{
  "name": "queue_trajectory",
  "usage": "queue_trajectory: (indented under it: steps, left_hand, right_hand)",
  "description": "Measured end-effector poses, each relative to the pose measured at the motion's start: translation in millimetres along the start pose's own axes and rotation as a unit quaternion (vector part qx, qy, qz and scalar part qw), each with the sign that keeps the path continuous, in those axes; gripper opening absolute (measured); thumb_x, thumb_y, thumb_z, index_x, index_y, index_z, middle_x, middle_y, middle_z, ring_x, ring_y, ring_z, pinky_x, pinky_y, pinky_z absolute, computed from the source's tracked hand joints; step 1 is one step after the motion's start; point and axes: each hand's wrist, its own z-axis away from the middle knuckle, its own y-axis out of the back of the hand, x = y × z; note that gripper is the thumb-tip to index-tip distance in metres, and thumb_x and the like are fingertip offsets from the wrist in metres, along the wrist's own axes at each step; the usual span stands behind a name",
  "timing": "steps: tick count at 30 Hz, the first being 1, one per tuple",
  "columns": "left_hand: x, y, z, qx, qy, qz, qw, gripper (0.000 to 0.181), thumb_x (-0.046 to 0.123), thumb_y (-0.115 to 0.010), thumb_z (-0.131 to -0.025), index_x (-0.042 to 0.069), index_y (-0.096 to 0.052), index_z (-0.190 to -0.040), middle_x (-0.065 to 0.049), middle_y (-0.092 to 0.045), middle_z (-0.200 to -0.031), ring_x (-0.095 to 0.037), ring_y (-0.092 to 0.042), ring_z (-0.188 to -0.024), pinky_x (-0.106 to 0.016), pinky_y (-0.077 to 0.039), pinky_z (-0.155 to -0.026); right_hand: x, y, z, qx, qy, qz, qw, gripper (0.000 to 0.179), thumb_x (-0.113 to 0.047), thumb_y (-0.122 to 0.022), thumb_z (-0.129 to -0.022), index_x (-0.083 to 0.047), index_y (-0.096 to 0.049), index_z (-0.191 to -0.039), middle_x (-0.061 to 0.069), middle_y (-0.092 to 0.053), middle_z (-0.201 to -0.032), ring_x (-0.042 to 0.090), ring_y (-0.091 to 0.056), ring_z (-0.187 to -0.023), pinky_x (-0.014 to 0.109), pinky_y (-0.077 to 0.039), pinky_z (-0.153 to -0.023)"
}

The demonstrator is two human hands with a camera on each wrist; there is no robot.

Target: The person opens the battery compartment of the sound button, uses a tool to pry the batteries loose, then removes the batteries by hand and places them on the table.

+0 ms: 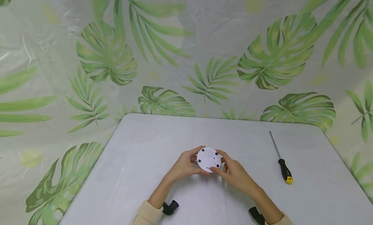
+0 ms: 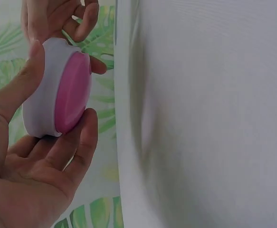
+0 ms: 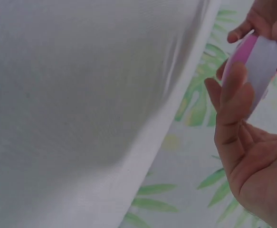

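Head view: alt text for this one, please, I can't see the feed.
A person's left hand and right hand hold a round white device, its dotted face toward the camera, over a white table. To the right lies a screwdriver with a black-and-yellow handle; leaf-print sheeting spreads beyond.

Present were two hands (image 1: 185, 165) (image 1: 236, 174), one round device (image 1: 208, 161) bearing four dark spots (image 1: 216, 153), one screwdriver (image 1: 281, 162), two black fittings (image 1: 170, 207) (image 1: 257, 215) and one table (image 1: 145, 137).

A tabletop work spot, building type unclear: white table (image 1: 140, 147) beneath the grip, leaf-print sheeting (image 1: 186, 56) beyond it, screwdriver (image 1: 282, 163) to its right.
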Motion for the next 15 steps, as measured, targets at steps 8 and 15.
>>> queue_trajectory:
  steps: [8,15]
  left_hand:
    - [0.3,-4.4,-0.1,0.014,0.022,-0.009,0.9996,0.089,0.005,-0.094,-0.072,0.008,-0.053,-0.15,-0.011,-0.069,-0.136,-0.014,-0.074,-0.099,-0.026,-0.06,-0.087]
    - [1.7,-4.0,-0.1,0.03,0.006,-0.018,0.9994,0.086,0.009,-0.096,-0.07,0.01,-0.058,-0.147,-0.01,-0.07,-0.134,-0.015,-0.073,-0.102,-0.025,-0.063,-0.085]
  right_hand:
    - [-3.2,-4.9,-1.9,0.027,0.007,0.096,0.9949,0.077,-0.044,-0.075,-0.093,0.002,-0.05,-0.149,-0.007,-0.061,-0.075,-0.003,-0.042,-0.054,0.017,-0.039,-0.049]
    - [-6.1,-9.9,-2.0,0.091,0.094,0.204,0.9702,0.073,-0.04,-0.077,-0.092,0.007,-0.055,-0.143,0.015,-0.078,-0.109,0.021,-0.075,-0.09,0.029,-0.061,-0.066]
